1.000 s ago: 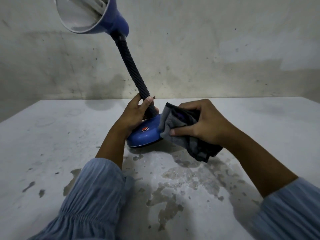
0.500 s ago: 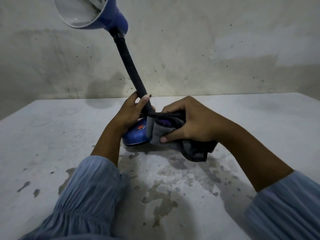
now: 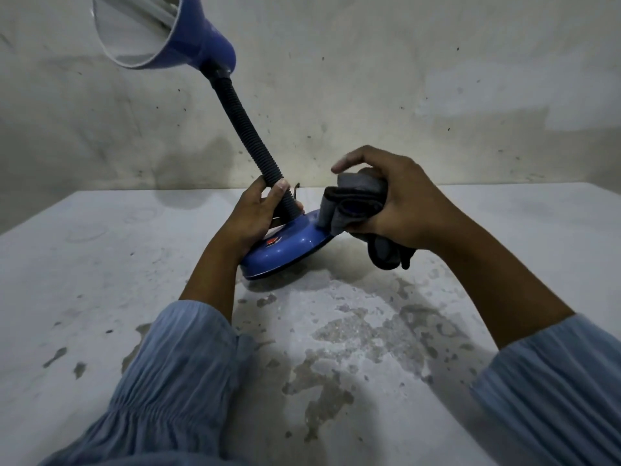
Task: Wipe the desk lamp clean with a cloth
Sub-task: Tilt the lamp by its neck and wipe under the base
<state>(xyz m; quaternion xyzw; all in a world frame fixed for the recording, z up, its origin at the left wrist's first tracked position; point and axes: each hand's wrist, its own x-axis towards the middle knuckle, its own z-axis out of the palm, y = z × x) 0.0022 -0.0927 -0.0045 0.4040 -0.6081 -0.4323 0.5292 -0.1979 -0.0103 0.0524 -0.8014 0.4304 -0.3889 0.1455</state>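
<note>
Right now you are steadying one blue desk lamp with a round plastic base (image 3: 285, 245), standing tilted on the stained white worktop (image 3: 100, 264), its far edge lifted. Your left hand (image 3: 250, 220) is wrapping its grip around the foot of the black ribbed gooseneck (image 3: 248, 129), which is probably the best hold: the neck is likely bending under load, and the blue cone shade (image 3: 188, 38) is looking light and top-heavy. Your right hand (image 3: 396, 203) is clenching one soft, bunched grey cloth (image 3: 353, 203) against the base's right rim. The glossy base is probably proving slippery. You are working with one lamp, one cloth, two hands.
</note>
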